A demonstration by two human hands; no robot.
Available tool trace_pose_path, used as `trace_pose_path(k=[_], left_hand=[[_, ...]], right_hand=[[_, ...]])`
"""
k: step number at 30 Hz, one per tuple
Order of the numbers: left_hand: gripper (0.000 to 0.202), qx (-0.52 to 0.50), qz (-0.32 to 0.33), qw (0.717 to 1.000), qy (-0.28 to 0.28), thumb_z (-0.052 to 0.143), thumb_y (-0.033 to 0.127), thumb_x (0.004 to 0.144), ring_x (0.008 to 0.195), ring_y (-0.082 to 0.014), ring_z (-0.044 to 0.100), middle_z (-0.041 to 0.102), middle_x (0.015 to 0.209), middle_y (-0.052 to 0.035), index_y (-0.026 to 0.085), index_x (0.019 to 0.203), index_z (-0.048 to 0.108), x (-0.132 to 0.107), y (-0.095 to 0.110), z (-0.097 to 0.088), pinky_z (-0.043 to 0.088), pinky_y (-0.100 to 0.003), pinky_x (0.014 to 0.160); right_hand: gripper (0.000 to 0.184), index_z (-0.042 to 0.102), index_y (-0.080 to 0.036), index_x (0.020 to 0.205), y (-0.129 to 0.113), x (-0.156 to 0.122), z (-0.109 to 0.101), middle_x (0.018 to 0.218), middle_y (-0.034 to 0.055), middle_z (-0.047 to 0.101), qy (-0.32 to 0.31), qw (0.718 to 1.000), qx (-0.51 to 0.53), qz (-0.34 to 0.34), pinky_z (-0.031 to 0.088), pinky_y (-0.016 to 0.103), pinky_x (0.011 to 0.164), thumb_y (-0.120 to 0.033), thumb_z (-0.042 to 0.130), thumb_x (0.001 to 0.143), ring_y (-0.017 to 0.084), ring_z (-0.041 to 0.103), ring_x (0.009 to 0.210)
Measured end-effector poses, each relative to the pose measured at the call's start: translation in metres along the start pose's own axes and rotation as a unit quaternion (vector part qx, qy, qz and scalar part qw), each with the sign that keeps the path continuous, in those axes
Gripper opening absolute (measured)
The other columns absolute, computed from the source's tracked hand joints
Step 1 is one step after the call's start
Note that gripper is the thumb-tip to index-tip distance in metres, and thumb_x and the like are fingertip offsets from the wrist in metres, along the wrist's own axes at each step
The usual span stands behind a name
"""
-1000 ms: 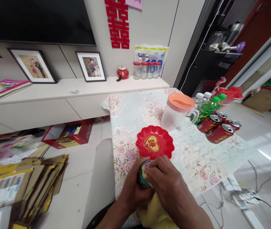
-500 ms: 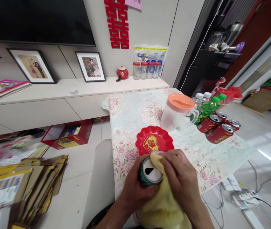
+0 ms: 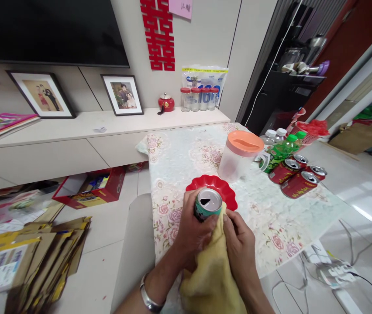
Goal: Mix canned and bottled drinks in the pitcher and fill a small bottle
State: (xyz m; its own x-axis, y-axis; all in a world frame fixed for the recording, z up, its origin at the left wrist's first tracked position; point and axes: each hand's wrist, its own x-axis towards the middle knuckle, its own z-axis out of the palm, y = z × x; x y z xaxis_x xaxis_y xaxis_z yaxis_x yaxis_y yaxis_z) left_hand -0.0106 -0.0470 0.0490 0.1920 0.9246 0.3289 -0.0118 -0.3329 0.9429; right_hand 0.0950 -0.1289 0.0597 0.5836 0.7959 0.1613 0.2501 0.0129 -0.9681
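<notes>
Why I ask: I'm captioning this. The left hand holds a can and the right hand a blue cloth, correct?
The cloth is yellow, not blue, as the head view shows; the left hand does hold a can, the right hand the cloth.

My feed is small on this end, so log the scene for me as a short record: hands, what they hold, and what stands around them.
Left hand: wrapped around a green drink can
Right hand: pinching a yellow cloth beside the can
Can top: drinking hole open, facing the camera
Beyond the can: red scalloped plate, partly hidden
Past the plate: translucent pitcher, orange lid on
Table's right side: four red drink cans, green-capped bottles
Table cover: floral tablecloth
</notes>
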Motion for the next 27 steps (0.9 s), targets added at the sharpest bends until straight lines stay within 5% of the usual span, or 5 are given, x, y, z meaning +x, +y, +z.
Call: trace_pose_path(k=[6,14,22,27], left_hand=[[0.064,-0.131,-0.087,0.987,-0.033,0.066,0.012,0.067,0.105,-0.0216,0.067,0.067,0.119,-0.0058,0.024,0.128,0.048,-0.011,-0.005,0.007,0.056,-0.037,0.091],[0.056,-0.149,-0.056,0.986,-0.042,0.065,0.014,0.067,0.112,-0.0231,0.068,0.072,0.120,-0.0037,0.024,0.121,0.058,-0.009,0.003,-0.003,0.055,-0.039,0.100],[0.054,-0.141,-0.068,0.987,-0.040,0.067,0.038,0.085,0.129,-0.0289,0.061,0.065,0.137,-0.0080,0.024,0.136,0.055,-0.009,0.001,-0.007,0.047,-0.046,0.113],[0.067,-0.093,-0.061,0.993,-0.036,0.082,0.041,0.075,0.127,-0.0308,0.060,0.061,0.134,-0.0108,0.022,0.133,0.053,-0.011,0.002,-0.003,0.048,-0.045,0.110]], right_hand=[[0.024,0.075,-0.023,0.094,-0.012,0.013,-0.006,0.098,0.0044,0.070,0.046,0.998,0.004,-0.036,0.048,0.034,0.089,-0.045,0.068,0.092,0.020,0.062,0.094],[0.037,0.080,-0.020,0.094,-0.001,0.051,-0.002,0.089,0.0067,0.077,-0.054,0.993,0.089,0.063,0.054,0.035,0.072,-0.055,0.071,0.087,0.023,0.069,0.081],[0.035,0.081,-0.023,0.105,0.007,0.032,0.006,0.109,0.0070,0.078,-0.041,0.996,0.061,0.052,0.052,0.041,0.097,-0.051,0.067,0.090,0.025,0.068,0.103],[0.043,0.078,-0.023,0.116,0.008,0.014,0.008,0.120,0.0084,0.075,-0.028,0.997,0.058,0.043,0.049,0.045,0.105,-0.056,0.058,0.097,0.027,0.066,0.117]])
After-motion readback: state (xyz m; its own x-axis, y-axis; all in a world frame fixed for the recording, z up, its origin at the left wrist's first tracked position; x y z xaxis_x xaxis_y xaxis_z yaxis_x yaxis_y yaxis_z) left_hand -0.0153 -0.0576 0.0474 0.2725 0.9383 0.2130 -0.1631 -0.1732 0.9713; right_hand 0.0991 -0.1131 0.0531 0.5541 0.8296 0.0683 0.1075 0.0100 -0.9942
